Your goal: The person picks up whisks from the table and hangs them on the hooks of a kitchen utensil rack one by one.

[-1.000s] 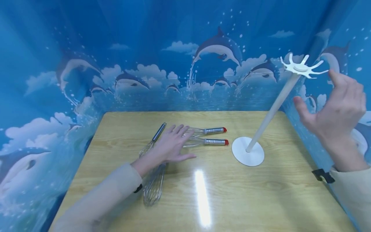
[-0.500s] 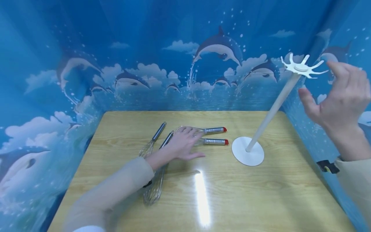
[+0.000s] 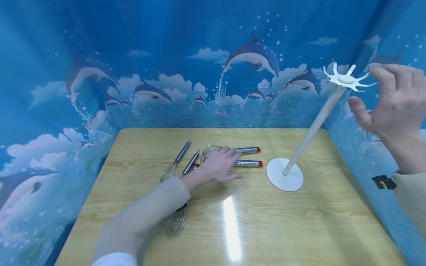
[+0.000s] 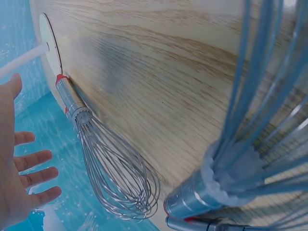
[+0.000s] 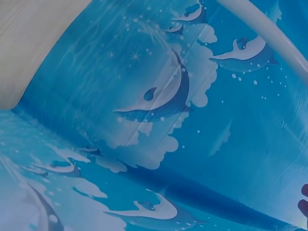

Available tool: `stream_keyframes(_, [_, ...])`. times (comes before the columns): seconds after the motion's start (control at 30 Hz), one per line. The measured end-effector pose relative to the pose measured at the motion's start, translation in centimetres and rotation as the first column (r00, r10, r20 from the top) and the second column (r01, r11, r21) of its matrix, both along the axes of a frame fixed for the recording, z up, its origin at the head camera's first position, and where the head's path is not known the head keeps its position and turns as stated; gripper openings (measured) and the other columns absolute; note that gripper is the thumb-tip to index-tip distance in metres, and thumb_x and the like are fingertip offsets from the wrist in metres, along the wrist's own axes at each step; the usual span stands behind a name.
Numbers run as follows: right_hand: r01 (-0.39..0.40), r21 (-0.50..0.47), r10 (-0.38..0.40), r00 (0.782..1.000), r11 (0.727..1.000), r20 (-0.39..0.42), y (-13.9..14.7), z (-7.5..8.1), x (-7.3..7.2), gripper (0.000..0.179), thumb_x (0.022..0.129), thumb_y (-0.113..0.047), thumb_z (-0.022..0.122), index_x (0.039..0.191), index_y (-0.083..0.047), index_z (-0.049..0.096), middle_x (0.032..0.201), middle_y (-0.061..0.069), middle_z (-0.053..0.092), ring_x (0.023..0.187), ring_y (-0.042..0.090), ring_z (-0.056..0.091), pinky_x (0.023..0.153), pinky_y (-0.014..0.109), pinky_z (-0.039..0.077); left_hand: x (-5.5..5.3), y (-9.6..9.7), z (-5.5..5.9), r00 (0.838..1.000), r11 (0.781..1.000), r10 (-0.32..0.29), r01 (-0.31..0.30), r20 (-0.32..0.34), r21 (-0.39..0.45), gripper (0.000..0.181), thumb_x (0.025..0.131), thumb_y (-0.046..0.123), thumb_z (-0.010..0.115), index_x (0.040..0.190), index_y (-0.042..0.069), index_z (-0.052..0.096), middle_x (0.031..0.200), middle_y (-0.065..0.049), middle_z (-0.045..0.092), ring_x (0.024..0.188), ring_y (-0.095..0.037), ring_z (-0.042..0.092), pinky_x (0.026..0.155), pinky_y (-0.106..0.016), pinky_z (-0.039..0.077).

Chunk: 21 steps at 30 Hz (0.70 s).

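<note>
My left hand (image 3: 222, 164), fingers extended, hovers over two whisks with red-tipped metal handles. The far whisk (image 3: 247, 150) and the near whisk (image 3: 249, 163) lie with handles pointing right; the hand partly covers their wires. In the left wrist view, that hand's spread fingers stay apart from a whisk (image 4: 115, 163). My right hand (image 3: 399, 96) is raised beside the pronged top of a white stand (image 3: 314, 129). Its thumb and forefinger are apart; whether the forefinger touches a prong, I cannot tell. Only its fingertips (image 5: 304, 204) enter the right wrist view.
Left of my left hand lie more whisks: one slim whisk (image 3: 183, 150), another slim whisk (image 3: 191, 162), and a red-ended one partly under the forearm. The stand's round base (image 3: 284, 181) sits on the wooden table (image 3: 283, 229). A blue dolphin curtain (image 3: 206, 96) surrounds the table.
My left hand has moved right, from the upright-lying whisks to the red-tipped pair's wires and handles. My right hand has shifted slightly right and up beside the stand's top.
</note>
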State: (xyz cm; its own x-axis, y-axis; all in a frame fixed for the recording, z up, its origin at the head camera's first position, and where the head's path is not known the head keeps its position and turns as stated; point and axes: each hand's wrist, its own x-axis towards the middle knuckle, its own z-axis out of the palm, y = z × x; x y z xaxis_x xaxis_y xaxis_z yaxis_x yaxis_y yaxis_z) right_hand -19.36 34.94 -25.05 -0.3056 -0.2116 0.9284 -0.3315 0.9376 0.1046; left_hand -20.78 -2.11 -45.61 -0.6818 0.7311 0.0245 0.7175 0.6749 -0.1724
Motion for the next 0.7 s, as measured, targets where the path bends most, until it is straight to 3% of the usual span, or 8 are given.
stream_keyframes(0.33, [0.061,0.097,-0.074,0.987,0.993,0.14,1.9,0.9,-0.2,0.105,0.096,-0.085,0.024,0.135,0.006,0.061,0.136,0.033,0.061,0.126,0.053,0.054,0.123,0.054,0.038,-0.2,1.4,-0.6,0.999,0.999,-0.004,0.005,0.038,-0.034,0.088,0.098,0.08,0.043,0.16,0.018,0.043,0.159,-0.013,0.053,0.147,-0.032,0.052,0.121,-0.053,0.044])
stream_keyframes(0.7, [0.083,0.166,-0.12,0.967,0.983,0.223,2.5,1.8,0.0,0.103,0.098,-0.082,0.025,0.136,0.008,0.059,0.138,0.035,0.059,0.128,0.055,0.052,0.121,0.059,0.039,-0.4,2.7,-1.4,0.999,0.998,-0.007,0.011,0.05,-0.062,0.083,0.101,0.077,0.04,0.159,0.018,0.044,0.155,-0.011,0.056,0.144,-0.03,0.054,0.12,-0.052,0.045])
